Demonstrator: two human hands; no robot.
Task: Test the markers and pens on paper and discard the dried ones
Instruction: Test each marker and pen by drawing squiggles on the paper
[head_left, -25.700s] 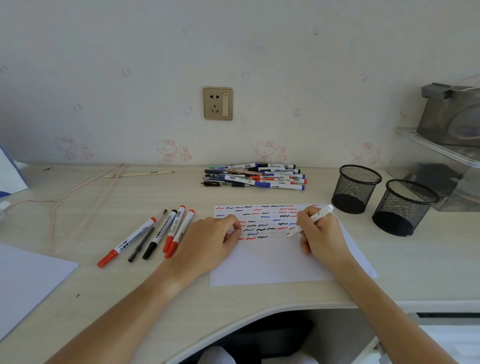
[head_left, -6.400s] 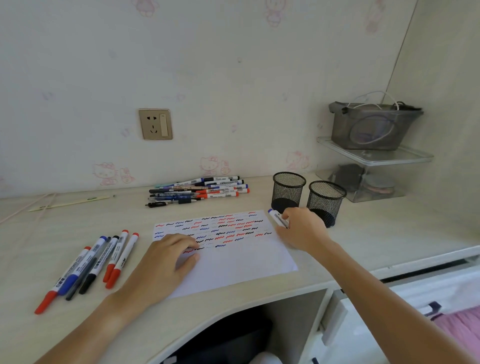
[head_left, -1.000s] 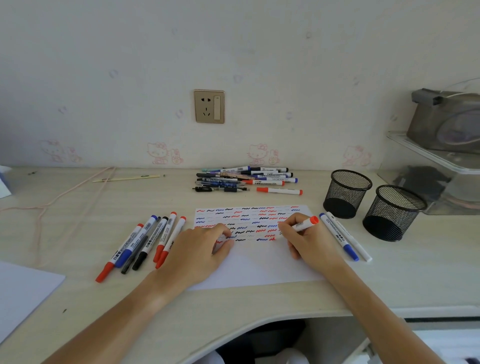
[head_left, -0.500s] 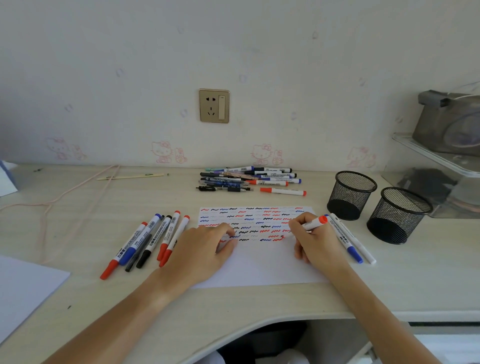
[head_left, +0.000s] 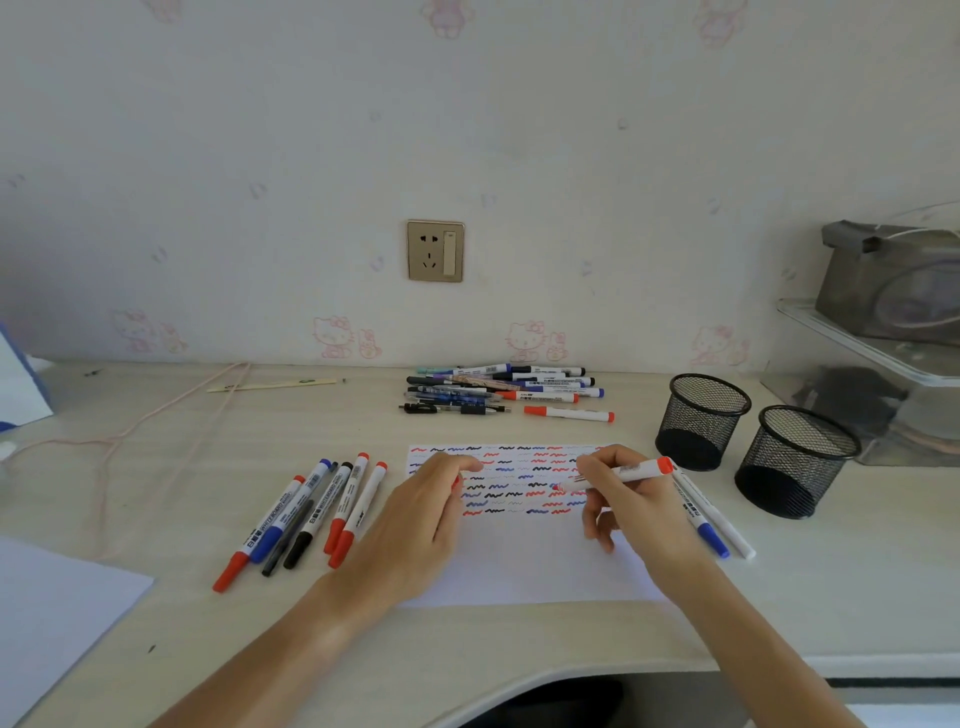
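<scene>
Gripping white red-ended marker (head_left: 618, 474) in my right hand (head_left: 631, 501), tip over scribbled white paper sheet (head_left: 524, 551). Left hand (head_left: 415, 525) pinches its red cap (head_left: 456, 482). Two black mesh cups (head_left: 701, 421) stand right.

1. Desk (head_left: 156, 467) back edge, middle: pen pile (head_left: 498, 389) blocks the reach.
2. Right edge: two mesh cups (head_left: 701, 421) close together, narrow gap.
3. Row of markers (head_left: 311, 514) left of paper (head_left: 530, 566); bare desk between row and front edge.
4. Left side: cord (head_left: 156, 431) trailing, loose sheet (head_left: 57, 608) at front-left corner.

Wall socket (head_left: 435, 251), pink cord (head_left: 156, 415), clear shelf (head_left: 878, 343).
</scene>
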